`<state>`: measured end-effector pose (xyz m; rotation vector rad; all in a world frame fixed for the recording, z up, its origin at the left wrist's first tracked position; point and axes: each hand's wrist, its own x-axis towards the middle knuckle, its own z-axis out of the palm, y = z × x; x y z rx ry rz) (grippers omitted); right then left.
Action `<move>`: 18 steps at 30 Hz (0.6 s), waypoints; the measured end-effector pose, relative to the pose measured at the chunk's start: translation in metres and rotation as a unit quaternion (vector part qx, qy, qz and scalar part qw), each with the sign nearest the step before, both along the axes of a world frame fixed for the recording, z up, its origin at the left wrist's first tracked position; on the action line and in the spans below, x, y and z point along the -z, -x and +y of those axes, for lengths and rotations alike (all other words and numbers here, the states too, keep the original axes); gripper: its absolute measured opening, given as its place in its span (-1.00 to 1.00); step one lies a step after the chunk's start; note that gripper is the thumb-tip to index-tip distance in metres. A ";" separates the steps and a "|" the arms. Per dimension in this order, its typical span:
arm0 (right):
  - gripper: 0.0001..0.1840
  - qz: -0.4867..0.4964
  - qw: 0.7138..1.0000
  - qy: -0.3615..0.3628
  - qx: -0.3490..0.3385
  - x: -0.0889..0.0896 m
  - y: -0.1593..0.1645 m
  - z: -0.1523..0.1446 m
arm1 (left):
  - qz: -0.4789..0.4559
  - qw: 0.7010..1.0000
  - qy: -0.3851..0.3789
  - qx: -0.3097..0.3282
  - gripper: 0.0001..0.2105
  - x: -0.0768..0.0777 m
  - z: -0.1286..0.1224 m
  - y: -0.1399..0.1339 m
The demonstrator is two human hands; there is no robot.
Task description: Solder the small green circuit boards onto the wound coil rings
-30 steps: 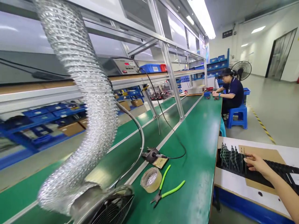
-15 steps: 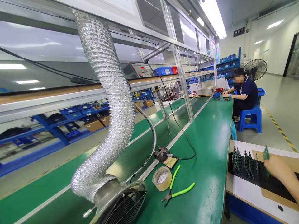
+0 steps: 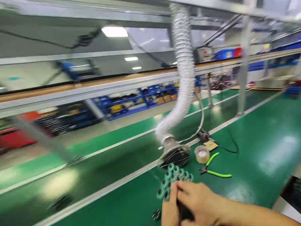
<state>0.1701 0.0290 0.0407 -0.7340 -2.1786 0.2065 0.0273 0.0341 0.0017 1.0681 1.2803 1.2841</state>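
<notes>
Two hands were on the green board panel (image 3: 170, 180): L hand (image 3: 170, 209) and R hand (image 3: 199, 201) were both closed on its near edge, approx. side by side. The panel was over the green bench (image 3: 258, 147), on the near side of the fume fan (image 3: 176, 156), w/ the pliers (image 3: 219, 174) and tape roll (image 3: 198, 158) off to its right. For good handling, imo, a light pinch at the edge was best, w/ fingers off the dark parts, both hands level so nothing flexed, and the pliers' handles given a wide berth.

Hard to see: motion blur smeared the panel's detail, so no. of parts n/a. Most fingertips were hidden behind the hands, so grip pressure = can't tell. A dark item (image 3: 185, 212) between the palms was mostly covered, ID unclear. The small round piece (image 3: 156, 214) nearby was blurry too. Couldn't tell if the panel touched the bench.
</notes>
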 end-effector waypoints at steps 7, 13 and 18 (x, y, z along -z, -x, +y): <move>-0.57 0.200 0.940 0.271 0.052 0.013 -0.005 0.055 | -0.105 0.994 -0.039 0.010 -0.53 -0.010 0.008 0.006; -0.33 0.269 0.871 0.412 0.008 0.035 0.020 0.036 | -0.231 0.965 0.020 0.121 -0.55 -0.008 -0.005 -0.001; -0.36 0.337 0.814 0.473 0.028 0.037 0.015 0.043 | -0.314 0.943 0.069 0.086 -0.54 -0.007 -0.007 0.010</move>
